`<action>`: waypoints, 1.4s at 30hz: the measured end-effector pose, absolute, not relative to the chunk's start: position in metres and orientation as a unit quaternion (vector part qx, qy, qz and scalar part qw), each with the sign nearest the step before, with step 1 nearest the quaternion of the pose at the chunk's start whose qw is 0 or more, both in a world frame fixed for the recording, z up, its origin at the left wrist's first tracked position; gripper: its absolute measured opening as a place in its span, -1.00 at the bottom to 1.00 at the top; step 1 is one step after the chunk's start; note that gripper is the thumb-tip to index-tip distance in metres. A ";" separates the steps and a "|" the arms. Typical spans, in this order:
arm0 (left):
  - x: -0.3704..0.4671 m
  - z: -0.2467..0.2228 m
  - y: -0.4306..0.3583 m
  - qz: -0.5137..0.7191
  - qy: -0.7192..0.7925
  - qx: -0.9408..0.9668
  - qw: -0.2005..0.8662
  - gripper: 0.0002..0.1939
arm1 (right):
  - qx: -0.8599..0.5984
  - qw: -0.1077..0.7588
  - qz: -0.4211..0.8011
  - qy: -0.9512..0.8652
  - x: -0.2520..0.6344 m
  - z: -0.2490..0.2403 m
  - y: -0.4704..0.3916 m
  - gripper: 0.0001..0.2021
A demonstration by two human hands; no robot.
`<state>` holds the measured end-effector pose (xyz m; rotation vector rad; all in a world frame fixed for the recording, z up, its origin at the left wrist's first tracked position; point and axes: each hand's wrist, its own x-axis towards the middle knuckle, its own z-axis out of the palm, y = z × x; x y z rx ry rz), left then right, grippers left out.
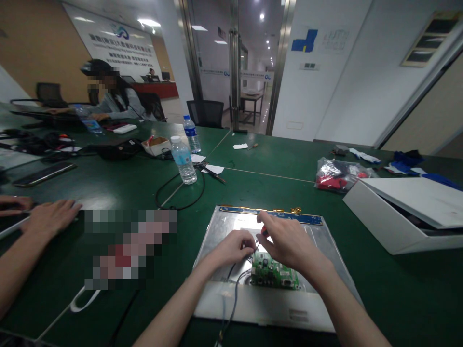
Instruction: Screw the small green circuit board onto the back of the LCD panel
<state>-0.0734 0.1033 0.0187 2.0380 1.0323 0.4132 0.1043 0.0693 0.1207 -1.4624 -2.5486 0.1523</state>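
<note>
Bare forearms point(352, 299) come in from the near edge on either side of my view, meeting over a flat metal-backed panel point(213, 299) on the green table point(271, 164). My left hand point(235, 246) has fingertips pinched on a thin wire point(256, 249), seemingly to steady its loose end. My right hand point(289, 241) closes around a red tool point(265, 231), mostly hidden by the fingers (I can't name it from this far off). Both grips hover over the panel's middle, close together, probably because the wire is so fine.

Just nearer me than the grip, the green board point(275, 277) sits on the panel, parts facing up and so in easy reach. Leads point(236, 299) trail from beside it toward me, past the panel's near edge. Beyond the grip, a blue strip point(314, 219) lines the far edge. Right of the grip stand a white box point(394, 221) and, farther out, a clear bag point(336, 176); two bottles point(183, 161) stand beyond it to the left. Well left, a co-worker's hand point(54, 219) rests apart from mine.
</note>
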 end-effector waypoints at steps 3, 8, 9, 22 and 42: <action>-0.074 0.020 0.103 0.164 0.408 0.804 0.401 -0.87 | -0.509 0.098 0.048 -0.854 0.104 0.120 0.070 -0.82; -0.074 0.021 0.103 0.169 0.408 0.805 0.396 -0.90 | -0.479 0.123 0.062 -0.867 0.106 0.120 0.069 -0.84; -0.074 0.021 0.103 0.169 0.407 0.807 0.393 -0.91 | -0.473 0.127 0.065 -0.870 0.106 0.120 0.068 -0.83; -0.074 0.016 0.104 0.170 0.401 0.793 0.426 -0.89 | -0.473 0.112 0.022 -0.873 0.098 0.122 0.068 -0.92; -0.074 0.018 0.104 0.168 0.406 0.803 0.401 -0.89 | -0.541 0.092 0.026 -0.836 0.101 0.126 0.065 -0.85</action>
